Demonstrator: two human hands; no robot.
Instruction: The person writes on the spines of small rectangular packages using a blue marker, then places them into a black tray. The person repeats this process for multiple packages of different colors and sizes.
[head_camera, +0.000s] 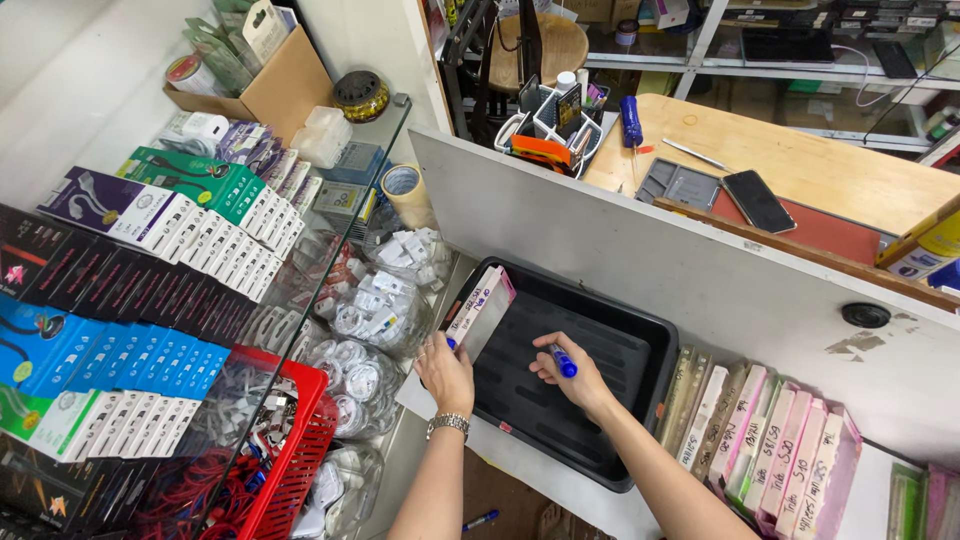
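My left hand (443, 370) grips a small stack of flat pink-and-white packets (481, 310), holding them upright against the left wall of a black plastic tray (600, 345). My right hand (568, 372) rests inside the tray and is closed around a blue marker pen (562, 361). A metal watch band sits on my left wrist. The tray floor around both hands is bare.
A row of similar pink packets (775, 440) stands on edge to the right of the tray. A glass shelf of boxed cables (160, 290) and a red basket (290, 450) fill the left. Behind a white partition lies a wooden desk (800, 160) with a phone and tools.
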